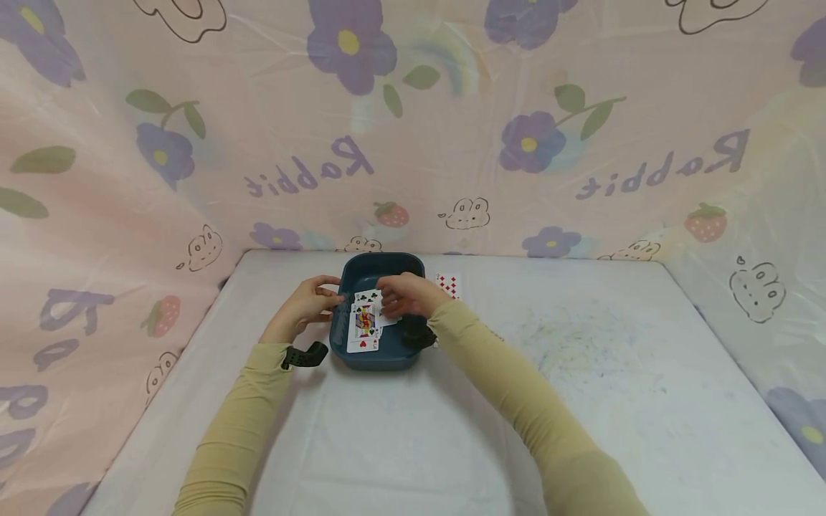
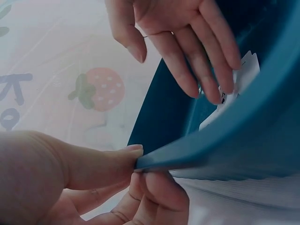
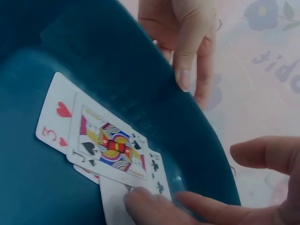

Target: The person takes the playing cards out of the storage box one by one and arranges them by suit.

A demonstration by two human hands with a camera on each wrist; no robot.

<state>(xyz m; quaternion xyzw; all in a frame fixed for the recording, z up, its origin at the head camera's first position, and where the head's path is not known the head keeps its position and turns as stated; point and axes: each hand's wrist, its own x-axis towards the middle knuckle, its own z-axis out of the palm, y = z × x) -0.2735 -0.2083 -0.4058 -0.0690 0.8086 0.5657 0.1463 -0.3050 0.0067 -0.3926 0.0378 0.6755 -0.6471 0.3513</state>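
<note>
My left hand [image 1: 306, 304] pinches the left rim of a dark blue plastic basin [image 1: 377, 364], thumb on top and fingers curled beneath, as the left wrist view shows. Overlapping playing cards lie face up inside, among them a jack of spades [image 3: 112, 145], a three of hearts [image 3: 55, 115] and a clubs card [image 3: 159, 168]. Over these cards is my right hand [image 1: 409, 294], its fingers loosely extended and the thumb apart in the left wrist view. One right fingertip overlaps a white card [image 3: 115, 201] in the right wrist view.
A red diamonds card [image 1: 448, 285] lies on the white table [image 1: 581, 430] just right of the basin, partly hidden by the right arm. A patterned pink curtain [image 1: 452, 129] rises behind the table and at both sides.
</note>
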